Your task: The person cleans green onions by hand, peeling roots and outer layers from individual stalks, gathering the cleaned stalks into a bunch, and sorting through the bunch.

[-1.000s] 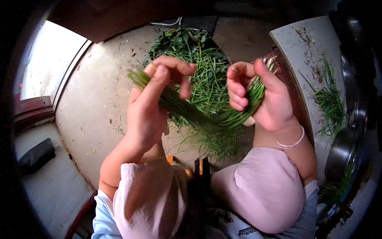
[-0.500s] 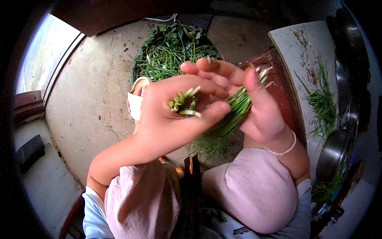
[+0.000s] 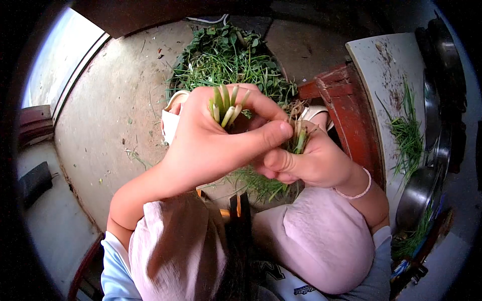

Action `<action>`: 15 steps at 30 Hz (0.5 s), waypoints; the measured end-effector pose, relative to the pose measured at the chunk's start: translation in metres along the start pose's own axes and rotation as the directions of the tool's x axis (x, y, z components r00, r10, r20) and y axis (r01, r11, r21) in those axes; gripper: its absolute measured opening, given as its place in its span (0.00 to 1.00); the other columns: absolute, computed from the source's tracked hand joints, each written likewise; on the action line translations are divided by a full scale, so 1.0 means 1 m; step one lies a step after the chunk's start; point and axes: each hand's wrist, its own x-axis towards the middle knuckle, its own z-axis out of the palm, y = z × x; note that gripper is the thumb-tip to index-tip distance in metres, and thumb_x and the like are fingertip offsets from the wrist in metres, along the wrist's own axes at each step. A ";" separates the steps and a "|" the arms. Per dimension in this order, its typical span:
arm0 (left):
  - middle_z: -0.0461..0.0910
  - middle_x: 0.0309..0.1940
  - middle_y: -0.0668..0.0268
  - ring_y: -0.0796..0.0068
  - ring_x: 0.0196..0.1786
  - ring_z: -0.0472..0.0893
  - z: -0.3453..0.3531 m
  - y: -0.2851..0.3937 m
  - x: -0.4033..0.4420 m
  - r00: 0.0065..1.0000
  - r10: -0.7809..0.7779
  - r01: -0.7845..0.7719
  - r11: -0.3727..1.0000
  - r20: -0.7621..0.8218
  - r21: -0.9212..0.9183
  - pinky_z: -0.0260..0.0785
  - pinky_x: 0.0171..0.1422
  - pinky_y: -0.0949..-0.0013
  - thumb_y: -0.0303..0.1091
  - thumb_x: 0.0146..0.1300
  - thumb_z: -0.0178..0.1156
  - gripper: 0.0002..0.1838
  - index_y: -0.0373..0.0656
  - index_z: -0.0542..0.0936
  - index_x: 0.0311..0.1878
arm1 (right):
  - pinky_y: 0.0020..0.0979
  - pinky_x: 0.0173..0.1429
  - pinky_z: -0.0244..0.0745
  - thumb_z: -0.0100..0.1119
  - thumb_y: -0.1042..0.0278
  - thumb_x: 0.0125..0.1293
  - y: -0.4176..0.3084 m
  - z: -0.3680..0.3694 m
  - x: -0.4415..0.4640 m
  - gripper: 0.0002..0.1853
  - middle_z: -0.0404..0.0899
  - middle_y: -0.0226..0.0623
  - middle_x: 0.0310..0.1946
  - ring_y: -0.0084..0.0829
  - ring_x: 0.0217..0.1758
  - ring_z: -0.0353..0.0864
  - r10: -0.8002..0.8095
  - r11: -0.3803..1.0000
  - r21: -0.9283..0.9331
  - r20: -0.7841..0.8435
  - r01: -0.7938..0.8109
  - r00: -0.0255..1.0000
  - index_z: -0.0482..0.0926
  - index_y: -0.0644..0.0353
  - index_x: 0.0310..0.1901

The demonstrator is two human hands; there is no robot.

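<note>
My left hand [image 3: 208, 145] is curled around a small bundle of chives [image 3: 228, 108], their pale cut-looking ends poking up above the fist. Its thumb and index fingertips come together at the brown, stringy roots [image 3: 297, 111] of a second bunch. That second bunch of chives [image 3: 301, 140] is gripped in my right hand [image 3: 319, 158], root ends upward, thumb across the stalks. Fine green leaves [image 3: 263, 184] show beneath my hands. The fingertips of both hands nearly meet, and the left hand partly covers the right one's fingers.
A large heap of greens [image 3: 226, 60] lies on the floor ahead. On the right, a red wooden stool [image 3: 346, 105] stands beside a pale, soil-specked board [image 3: 374, 65] carrying more green leaves [image 3: 406, 130]. A metal bowl [image 3: 416, 193] and other pans line the right edge.
My right hand has turned and closed on its bunch, bringing the root ends upright. My left thumb and index finger have moved to the roots. The left bundle's ends now point upward.
</note>
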 end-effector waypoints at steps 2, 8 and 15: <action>0.74 0.17 0.61 0.76 0.18 0.75 0.003 0.004 -0.003 0.994 -0.105 0.099 0.969 -0.017 -0.226 0.70 0.21 0.77 0.24 0.53 0.54 0.06 0.29 0.72 0.29 | 0.15 0.21 0.58 0.45 0.55 0.61 0.000 -0.001 0.000 0.14 0.71 0.26 0.21 0.13 0.17 0.63 0.008 0.999 -0.044 -0.030 -0.010 1.000 0.70 0.58 0.31; 0.73 0.22 0.59 0.68 0.17 0.74 0.004 -0.005 -0.006 0.975 -0.187 0.110 0.872 -0.116 -0.477 0.68 0.19 0.71 0.29 0.53 0.55 0.08 0.33 0.71 0.30 | 0.16 0.25 0.63 0.37 0.57 0.64 -0.008 0.001 0.003 0.17 0.73 0.31 0.22 0.16 0.20 0.68 -0.117 0.992 -0.062 -0.171 0.107 0.978 0.70 0.63 0.37; 0.74 0.20 0.68 0.85 0.18 0.69 -0.002 -0.003 -0.005 0.946 -0.133 0.023 0.937 -0.295 -0.349 0.59 0.20 0.82 0.26 0.56 0.52 0.05 0.34 0.73 0.31 | 0.24 0.45 0.66 0.36 0.61 0.65 -0.006 -0.011 0.007 0.18 0.75 0.37 0.32 0.23 0.37 0.72 -0.225 0.970 -0.151 -0.282 0.189 0.933 0.70 0.67 0.43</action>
